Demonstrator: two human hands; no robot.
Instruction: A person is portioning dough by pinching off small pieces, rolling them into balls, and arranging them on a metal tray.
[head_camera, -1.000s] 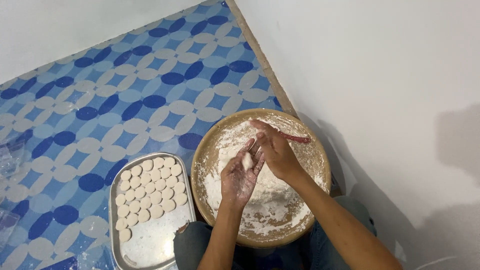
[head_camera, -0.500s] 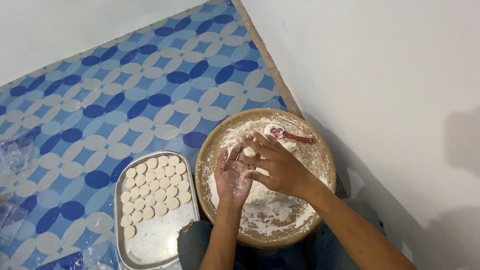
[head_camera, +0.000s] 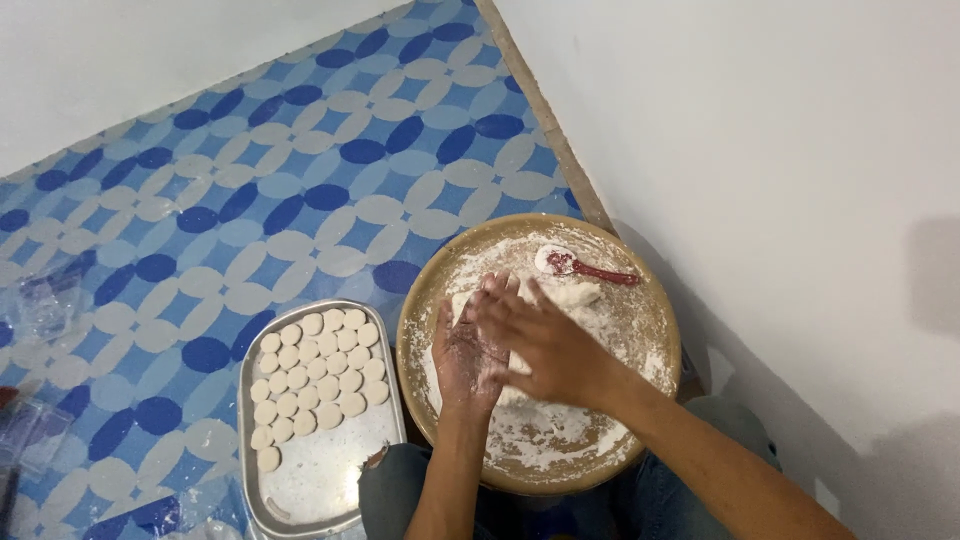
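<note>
Both hands, the left hand (head_camera: 468, 352) and the right hand (head_camera: 545, 345), lay flat and open on the soft, sticky dough (head_camera: 570, 296) on the floured round board (head_camera: 640, 400). It looked light and easily torn; scooping from underneath seemed best.

To my left a metal tray (head_camera: 318, 478) lies on the blue-and-white patterned floor (head_camera: 250, 200), with rows of small pale dough discs (head_camera: 315, 375) filling its far half and its near half bare but floury. Clear plastic containers (head_camera: 35, 310) sit at the floor's left edge, and a white wall (head_camera: 780, 150) bounds its right edge.
</note>
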